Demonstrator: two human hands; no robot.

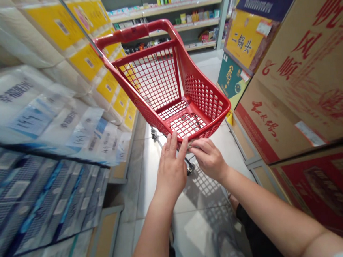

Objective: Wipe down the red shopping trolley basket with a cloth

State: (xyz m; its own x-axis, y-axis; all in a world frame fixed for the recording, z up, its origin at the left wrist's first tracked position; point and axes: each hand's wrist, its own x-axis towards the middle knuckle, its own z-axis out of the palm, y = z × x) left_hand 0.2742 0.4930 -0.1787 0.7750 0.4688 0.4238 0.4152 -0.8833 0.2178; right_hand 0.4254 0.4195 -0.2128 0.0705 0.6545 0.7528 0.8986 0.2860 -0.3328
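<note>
Mid-aisle in a shop, a pale tiled floor [194, 237] runs btwn stacked goods: on the L, plastic-wrapped paper packs [30, 108] w/ yellow-labelled rolls [59, 30] above them; on the R, big cardboard cartons [303, 66] w/ red print. Far end has a shelf unit of bottles & tubes [174, 9]. Centre frame, a red plastic shopping cart [155, 78] lies straight ahead of both hands, its long axis running away from the person toward a curved handle [131, 33] at the far end. Seen from the head cam it looks steeply tilted, though true tilt is hard to judge. Its mesh floor [185, 123] holds nothing I can make out. Both grips are at the near rim, so the cart's bulk sits beyond them. L grip [171, 164] is spread, not clenched, fingers [172, 142] laid against the rim's L part. R grip [209, 159] is curled & clenched over the rim just beside it, approx level w/ a small caster [190, 167] below. R grip is nearer that caster; neither is clearly nearer the handle. A small grey bit at R fingertips is too unclear to name.
</note>
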